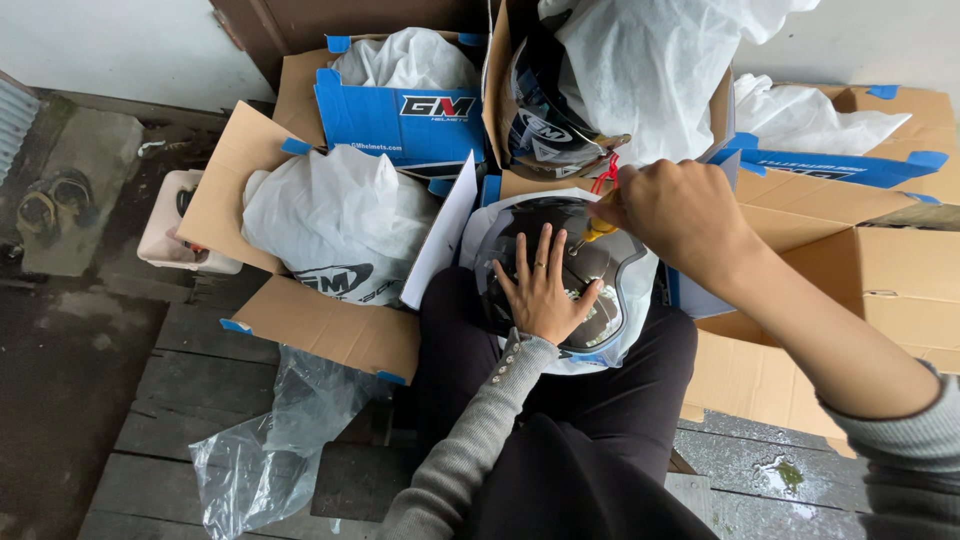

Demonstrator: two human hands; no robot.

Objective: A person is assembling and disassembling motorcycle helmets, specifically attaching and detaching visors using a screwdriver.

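A dark helmet with a tinted visor [520, 240] rests on my lap, partly in its white fabric bag [640, 290]. My left hand [541, 290] lies flat on the visor with the fingers spread, a ring on one finger. My right hand [675, 213] is closed around a yellow-handled screwdriver [598, 230] whose tip meets the helmet near the visor's side. A red string [606, 172] hangs just above that hand.
Open cardboard boxes with blue trim surround me: one at left [300, 320] with a bagged helmet [340, 220], one at the back [400, 120], one holding an unbagged helmet [545, 125], more at right [860, 270]. A clear plastic bag [270, 440] lies on the wooden floor.
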